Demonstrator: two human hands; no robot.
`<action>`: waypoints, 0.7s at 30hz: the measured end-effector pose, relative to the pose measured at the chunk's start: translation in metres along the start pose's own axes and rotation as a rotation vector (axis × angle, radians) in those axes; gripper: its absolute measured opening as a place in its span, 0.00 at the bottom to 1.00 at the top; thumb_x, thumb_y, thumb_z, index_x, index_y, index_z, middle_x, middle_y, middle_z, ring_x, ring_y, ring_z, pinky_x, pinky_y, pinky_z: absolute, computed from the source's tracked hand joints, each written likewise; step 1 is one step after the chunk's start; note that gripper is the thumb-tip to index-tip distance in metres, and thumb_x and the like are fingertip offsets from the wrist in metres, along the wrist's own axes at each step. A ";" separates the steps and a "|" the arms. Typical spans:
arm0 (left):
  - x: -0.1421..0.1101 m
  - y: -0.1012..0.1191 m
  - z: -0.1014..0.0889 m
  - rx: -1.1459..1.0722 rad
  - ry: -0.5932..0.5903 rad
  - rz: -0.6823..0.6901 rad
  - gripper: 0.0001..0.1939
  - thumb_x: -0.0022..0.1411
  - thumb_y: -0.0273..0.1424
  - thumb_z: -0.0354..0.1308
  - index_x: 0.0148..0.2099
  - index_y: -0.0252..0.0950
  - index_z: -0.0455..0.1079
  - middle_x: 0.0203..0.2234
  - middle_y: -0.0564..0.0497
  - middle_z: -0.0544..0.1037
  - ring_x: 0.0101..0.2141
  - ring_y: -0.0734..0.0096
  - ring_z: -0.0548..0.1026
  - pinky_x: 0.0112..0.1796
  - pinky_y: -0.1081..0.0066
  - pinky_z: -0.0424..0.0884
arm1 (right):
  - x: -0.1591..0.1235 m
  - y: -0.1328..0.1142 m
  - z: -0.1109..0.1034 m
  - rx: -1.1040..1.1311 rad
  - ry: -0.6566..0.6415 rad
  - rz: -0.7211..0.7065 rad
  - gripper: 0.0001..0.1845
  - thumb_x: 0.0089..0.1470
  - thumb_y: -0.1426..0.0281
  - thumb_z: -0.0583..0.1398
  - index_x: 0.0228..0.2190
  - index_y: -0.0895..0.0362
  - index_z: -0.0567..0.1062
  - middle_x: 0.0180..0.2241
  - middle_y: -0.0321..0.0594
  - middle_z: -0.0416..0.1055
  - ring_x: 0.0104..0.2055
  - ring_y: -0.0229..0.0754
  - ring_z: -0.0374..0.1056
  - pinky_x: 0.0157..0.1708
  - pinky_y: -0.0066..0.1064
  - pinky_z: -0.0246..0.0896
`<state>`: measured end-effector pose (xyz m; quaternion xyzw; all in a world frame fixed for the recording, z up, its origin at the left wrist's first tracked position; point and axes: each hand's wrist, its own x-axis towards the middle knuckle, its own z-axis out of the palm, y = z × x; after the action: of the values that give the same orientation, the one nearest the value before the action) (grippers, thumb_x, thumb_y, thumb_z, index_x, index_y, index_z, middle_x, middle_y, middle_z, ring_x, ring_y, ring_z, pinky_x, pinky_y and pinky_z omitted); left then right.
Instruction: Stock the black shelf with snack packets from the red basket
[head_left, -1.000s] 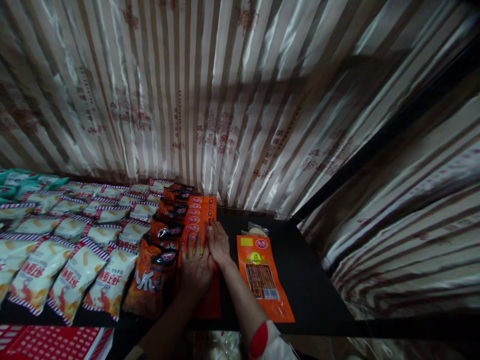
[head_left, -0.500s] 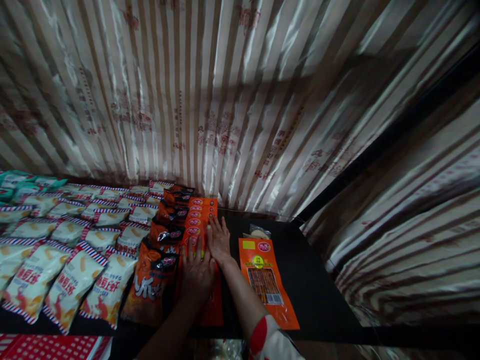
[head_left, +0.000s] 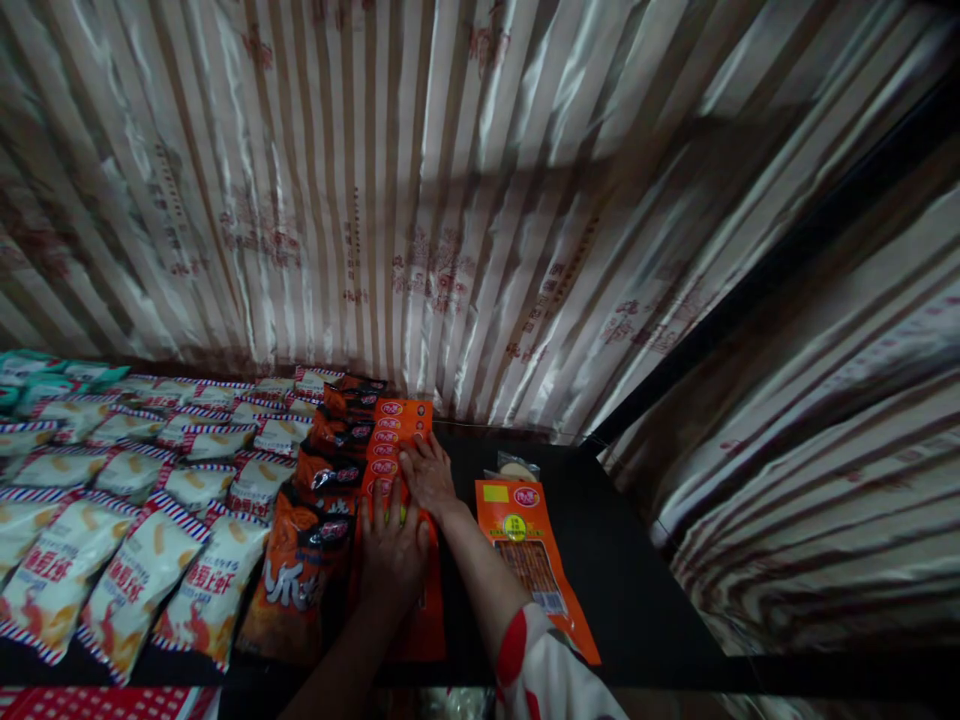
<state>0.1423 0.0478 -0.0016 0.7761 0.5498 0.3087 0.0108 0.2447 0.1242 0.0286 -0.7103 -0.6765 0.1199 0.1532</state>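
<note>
From the head view, I have both hands on the overlapping orange packets [head_left: 386, 437], which lie in a column running far to near on the black tabletop [head_left: 630, 590]. My left hand [head_left: 393, 552] lies flat over the middle of the column, fingers spread; my right hand [head_left: 430, 478] lies just beyond it, along the column's right edge. On both hands the grip is apart, pressing rather than clamped on anything.

To the left, the dark snack bags [head_left: 289, 590] sit close against the column, with the striped white bags [head_left: 199, 590] beyond them. I'd guess the packets are slick, so uneven pressure could fan them out of line, and a leftward push could knock into the dark bags. The column's near end lies close to the tabletop's near edge; a pull towards me could leave it overhanging.

My right forearm crosses above the left side of the single orange packet [head_left: 536, 565]. I can't tell whether they touch; if they do, the sleeve [head_left: 551, 660] could drag it askew.
</note>
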 end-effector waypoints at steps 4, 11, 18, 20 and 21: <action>0.000 0.000 -0.001 0.000 0.015 0.006 0.18 0.60 0.36 0.48 0.51 0.41 0.68 0.58 0.47 0.59 0.60 0.51 0.48 0.56 0.50 0.49 | 0.002 0.001 0.004 0.025 0.040 -0.013 0.25 0.60 0.58 0.39 0.51 0.48 0.66 0.58 0.37 0.57 0.64 0.45 0.35 0.56 0.44 0.39; 0.000 -0.003 0.002 0.038 0.020 0.051 0.21 0.60 0.36 0.47 0.54 0.40 0.64 0.58 0.46 0.60 0.60 0.52 0.49 0.56 0.49 0.48 | 0.014 0.011 0.016 0.167 0.296 0.029 0.23 0.59 0.65 0.44 0.49 0.61 0.68 0.55 0.48 0.61 0.59 0.45 0.50 0.56 0.38 0.46; 0.003 -0.002 0.001 0.060 0.011 0.034 0.22 0.60 0.37 0.47 0.57 0.43 0.61 0.56 0.47 0.63 0.59 0.52 0.52 0.55 0.48 0.50 | 0.043 0.025 0.002 0.250 0.241 0.416 0.22 0.57 0.69 0.45 0.51 0.59 0.66 0.44 0.46 0.72 0.46 0.41 0.67 0.44 0.29 0.58; 0.004 -0.001 0.000 0.059 0.011 0.032 0.23 0.60 0.38 0.47 0.57 0.43 0.60 0.56 0.47 0.63 0.59 0.52 0.53 0.55 0.48 0.50 | 0.052 0.030 -0.003 0.232 0.198 0.456 0.21 0.57 0.69 0.46 0.49 0.55 0.69 0.42 0.44 0.73 0.44 0.41 0.68 0.41 0.28 0.59; 0.004 -0.001 0.000 0.056 0.009 0.032 0.23 0.60 0.38 0.47 0.57 0.43 0.60 0.57 0.47 0.62 0.59 0.52 0.53 0.55 0.48 0.50 | 0.056 0.033 -0.005 0.227 0.188 0.461 0.20 0.56 0.68 0.47 0.47 0.54 0.71 0.41 0.43 0.74 0.43 0.41 0.69 0.40 0.28 0.60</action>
<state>0.1426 0.0515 0.0002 0.7833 0.5459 0.2968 -0.0186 0.2801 0.1782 0.0231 -0.8317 -0.4622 0.1602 0.2628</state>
